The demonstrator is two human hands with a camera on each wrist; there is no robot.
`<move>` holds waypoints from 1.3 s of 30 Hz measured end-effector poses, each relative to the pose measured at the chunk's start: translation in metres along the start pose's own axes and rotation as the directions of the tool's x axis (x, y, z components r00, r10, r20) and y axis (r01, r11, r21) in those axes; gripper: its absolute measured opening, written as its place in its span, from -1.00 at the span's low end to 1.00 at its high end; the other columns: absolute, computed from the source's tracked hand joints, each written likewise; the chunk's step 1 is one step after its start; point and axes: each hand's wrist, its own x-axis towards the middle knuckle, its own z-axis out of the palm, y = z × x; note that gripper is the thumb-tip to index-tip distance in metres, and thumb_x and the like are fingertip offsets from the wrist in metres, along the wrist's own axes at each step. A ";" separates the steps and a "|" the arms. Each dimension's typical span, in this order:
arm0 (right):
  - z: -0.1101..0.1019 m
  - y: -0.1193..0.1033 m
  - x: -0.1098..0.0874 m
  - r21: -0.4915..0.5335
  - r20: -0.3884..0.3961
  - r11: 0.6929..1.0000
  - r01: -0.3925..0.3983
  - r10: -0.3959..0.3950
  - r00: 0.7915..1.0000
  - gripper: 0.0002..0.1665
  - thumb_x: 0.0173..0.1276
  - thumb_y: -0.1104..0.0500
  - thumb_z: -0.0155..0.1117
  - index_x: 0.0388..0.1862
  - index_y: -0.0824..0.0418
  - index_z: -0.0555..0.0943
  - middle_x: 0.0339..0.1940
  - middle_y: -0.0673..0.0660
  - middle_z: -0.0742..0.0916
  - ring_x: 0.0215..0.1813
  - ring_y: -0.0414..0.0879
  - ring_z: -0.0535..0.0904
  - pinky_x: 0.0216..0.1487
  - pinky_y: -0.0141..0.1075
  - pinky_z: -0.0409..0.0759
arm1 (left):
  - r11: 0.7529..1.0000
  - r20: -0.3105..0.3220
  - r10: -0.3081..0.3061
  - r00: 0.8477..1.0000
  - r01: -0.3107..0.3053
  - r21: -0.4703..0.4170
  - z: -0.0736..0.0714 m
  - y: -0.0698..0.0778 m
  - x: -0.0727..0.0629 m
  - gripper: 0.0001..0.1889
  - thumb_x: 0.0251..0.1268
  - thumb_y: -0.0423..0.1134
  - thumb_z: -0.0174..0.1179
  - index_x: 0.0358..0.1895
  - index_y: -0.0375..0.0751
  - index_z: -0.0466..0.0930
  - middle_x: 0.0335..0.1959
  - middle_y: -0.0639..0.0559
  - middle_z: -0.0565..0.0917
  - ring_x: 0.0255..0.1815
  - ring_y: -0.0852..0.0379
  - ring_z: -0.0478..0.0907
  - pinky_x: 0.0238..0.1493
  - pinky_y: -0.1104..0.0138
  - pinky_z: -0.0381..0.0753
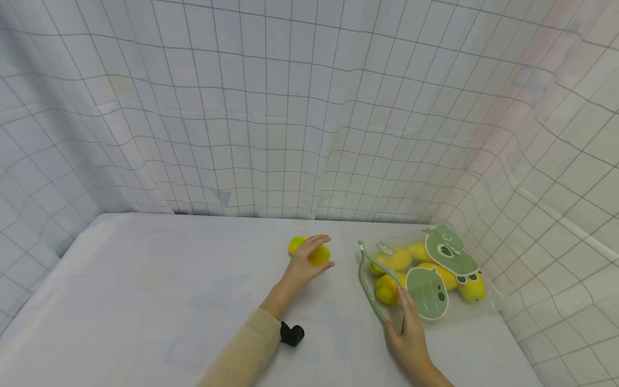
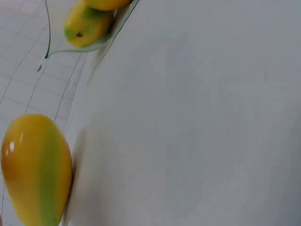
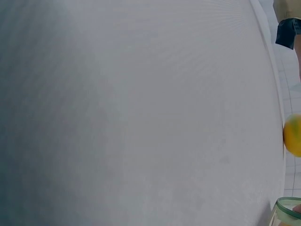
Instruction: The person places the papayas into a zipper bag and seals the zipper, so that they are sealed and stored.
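Observation:
My left hand [image 1: 302, 266] reaches over a yellow-green mango [image 1: 319, 255] on the white table. Its fingers arch over the fruit, and the thumb stands out to the near side. The left wrist view shows this mango [image 2: 36, 169] large at the lower left. At the right, a clear zip bag [image 1: 365, 287] with green animal prints lies on its side with several mangoes [image 1: 387, 290] inside. My right hand [image 1: 411, 338] holds the bag's green-edged mouth, which gapes toward the left. In the right wrist view, the bag's rim [image 3: 284, 207] shows at the lower right corner.
A black wrist mount [image 1: 292, 334] sits by the left sleeve [image 1: 249, 349]. White gridded curtains [image 1: 271, 134] enclose the table [image 1: 159, 301] at the back and both sides. The bag's closed end reaches the table's right edge.

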 end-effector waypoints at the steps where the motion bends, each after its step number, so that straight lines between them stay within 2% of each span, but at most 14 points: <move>1: 0.000 0.000 0.000 -0.003 -0.001 1.000 0.001 -0.001 1.000 0.19 -0.62 0.74 0.38 0.23 0.56 0.23 0.17 0.48 0.38 0.35 -0.30 0.14 0.20 -0.67 0.19 | 1.000 -0.004 -0.007 1.000 0.007 0.002 -0.005 -0.004 0.001 -0.41 -0.11 -0.36 0.42 0.11 -0.26 0.48 0.14 -0.06 0.49 0.21 0.01 0.35 0.30 0.20 0.26; 8: -0.001 -0.004 0.002 -0.009 -0.003 1.000 0.000 0.000 1.000 0.23 -0.63 0.75 0.37 0.26 0.51 0.23 0.16 0.49 0.38 0.33 -0.23 0.18 0.20 -0.66 0.19 | 0.997 -0.004 -0.063 0.998 0.063 0.053 -0.031 -0.030 0.002 -0.35 -0.14 -0.26 0.44 0.14 -0.27 0.45 0.17 -0.10 0.47 0.25 -0.04 0.31 0.32 0.10 0.21; 13: -0.001 -0.003 0.001 -0.008 0.000 1.000 -0.009 0.009 1.000 0.24 -0.63 0.76 0.37 0.27 0.50 0.22 0.17 0.48 0.38 0.33 -0.20 0.20 0.21 -0.65 0.19 | 0.985 0.019 -0.151 0.988 0.149 0.087 -0.044 -0.042 0.000 -0.29 -0.16 -0.21 0.45 0.19 -0.23 0.42 0.22 -0.11 0.43 0.28 -0.08 0.27 0.31 0.04 0.19; 17: -0.001 -0.003 0.002 -0.004 0.003 1.000 -0.006 0.006 1.000 0.22 -0.62 0.75 0.37 0.26 0.53 0.22 0.17 0.48 0.38 0.33 -0.20 0.19 0.21 -0.66 0.18 | 0.968 0.059 -0.239 0.969 0.234 0.091 -0.051 -0.048 -0.003 -0.25 -0.18 -0.20 0.46 0.22 -0.19 0.39 0.26 -0.11 0.38 0.32 -0.09 0.21 0.34 0.03 0.14; 21: -0.001 -0.004 0.002 -0.002 0.005 1.000 -0.002 0.002 1.000 0.19 -0.62 0.75 0.37 0.23 0.56 0.23 0.17 0.49 0.38 0.34 -0.25 0.16 0.21 -0.66 0.18 | 0.953 0.108 -0.293 0.950 0.282 0.108 -0.056 -0.051 -0.003 -0.18 -0.22 -0.21 0.48 0.25 -0.19 0.35 0.30 -0.13 0.33 0.34 -0.13 0.17 0.34 0.00 0.10; 28: -0.002 -0.003 0.001 -0.020 0.010 1.000 -0.010 0.010 1.000 0.22 -0.62 0.75 0.39 0.25 0.53 0.22 0.17 0.48 0.38 0.34 -0.27 0.16 0.21 -0.67 0.17 | 0.939 0.192 -0.339 0.921 0.319 0.130 -0.060 -0.053 -0.003 -0.12 -0.24 -0.18 0.48 0.31 -0.15 0.28 0.33 -0.14 0.28 0.35 -0.15 0.14 0.34 0.01 0.10; 32: -0.001 -0.001 0.000 -0.014 0.012 1.000 -0.015 0.015 1.000 0.21 -0.58 0.74 0.40 0.27 0.51 0.22 0.20 0.45 0.37 0.35 -0.26 0.15 0.22 -0.65 0.17 | 0.933 0.222 -0.358 0.907 0.342 0.109 -0.061 -0.056 -0.003 -0.14 -0.19 -0.21 0.46 0.31 -0.16 0.27 0.33 -0.14 0.28 0.35 -0.13 0.15 0.33 0.06 0.17; 36: -0.002 -0.002 0.001 -0.007 0.015 1.000 -0.016 0.016 1.000 0.20 -0.54 0.74 0.39 0.28 0.49 0.22 0.22 0.43 0.37 0.35 -0.27 0.15 0.22 -0.65 0.18 | 0.934 0.211 -0.357 0.910 0.347 0.080 -0.060 -0.058 -0.005 -0.18 -0.19 -0.27 0.45 0.28 -0.21 0.31 0.31 -0.16 0.31 0.31 -0.13 0.21 0.29 0.08 0.25; 39: -0.002 -0.003 0.002 -0.005 0.015 1.000 -0.015 0.015 1.000 0.19 -0.53 0.73 0.39 0.28 0.50 0.21 0.22 0.42 0.37 0.35 -0.28 0.14 0.22 -0.65 0.19 | 0.940 0.191 -0.342 0.920 0.335 0.068 -0.060 -0.059 -0.006 -0.22 -0.18 -0.29 0.45 0.25 -0.26 0.34 0.28 -0.20 0.33 0.29 -0.15 0.24 0.26 0.08 0.28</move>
